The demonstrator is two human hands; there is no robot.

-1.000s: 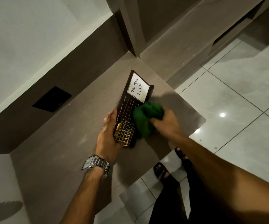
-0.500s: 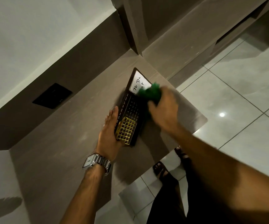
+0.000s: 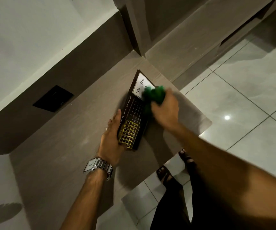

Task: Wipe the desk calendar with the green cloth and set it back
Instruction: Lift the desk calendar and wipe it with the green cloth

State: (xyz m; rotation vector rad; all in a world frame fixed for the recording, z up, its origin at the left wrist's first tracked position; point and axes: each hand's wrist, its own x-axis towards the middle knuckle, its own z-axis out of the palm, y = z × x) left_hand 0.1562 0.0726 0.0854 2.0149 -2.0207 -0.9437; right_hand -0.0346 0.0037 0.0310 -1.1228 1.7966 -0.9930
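The desk calendar (image 3: 132, 113) is a dark board with month names, number grids, a gold grid at its near end and a white "To Do" panel at its far end. It lies on the brown desk (image 3: 64, 146). My left hand (image 3: 112, 138) grips its near left edge and holds it steady. My right hand (image 3: 165, 108) is closed on the bunched green cloth (image 3: 153, 95), which presses on the white panel and covers part of the writing. The right hand is blurred by motion.
A black wall plate (image 3: 52, 98) sits on the brown back panel behind the desk. A cabinet column (image 3: 134, 22) stands at the desk's far end. The desk's right edge drops to a glossy tiled floor (image 3: 249, 100), where my sandalled feet (image 3: 165, 175) show.
My right hand has swept the green cloth from the middle of the calendar up to the white "To Do" panel. My left hand has kept its hold on the near edge.
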